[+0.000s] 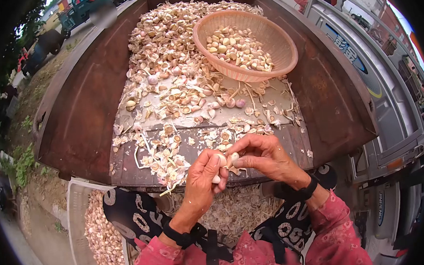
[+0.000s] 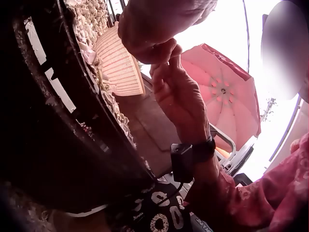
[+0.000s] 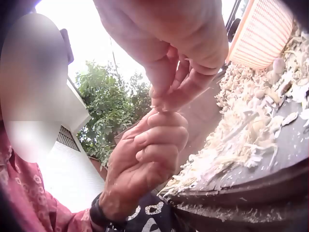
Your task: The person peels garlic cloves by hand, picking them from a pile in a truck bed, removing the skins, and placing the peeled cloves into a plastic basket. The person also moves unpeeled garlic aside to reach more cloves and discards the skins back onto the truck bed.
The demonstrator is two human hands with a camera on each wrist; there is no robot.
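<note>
Head view shows my left hand (image 1: 202, 174) curled round a garlic bulb (image 1: 220, 162) at the desk (image 1: 280, 143) edge, while my right hand (image 1: 262, 153) pinches a clove (image 1: 233, 158). I'd twist gently, keeping the peel over the husks (image 1: 165, 164), away from the basket (image 1: 285, 55).

a pink plastic basket (image 1: 245, 45) holding peeled cloves is seen at the far right of a rusty metal tray (image 1: 80, 121), its rim resting over a spread of garlic skins and loose cloves (image 1: 169, 62) that covers the tray's middle. a white crate (image 1: 78, 208) filled with garlic is set low on the left, beside a patterned black apron (image 1: 129, 213). a pink umbrella (image 2: 227, 92) is shown in the left wrist view, and a leafy tree (image 3: 108, 108) in the right wrist view.
</note>
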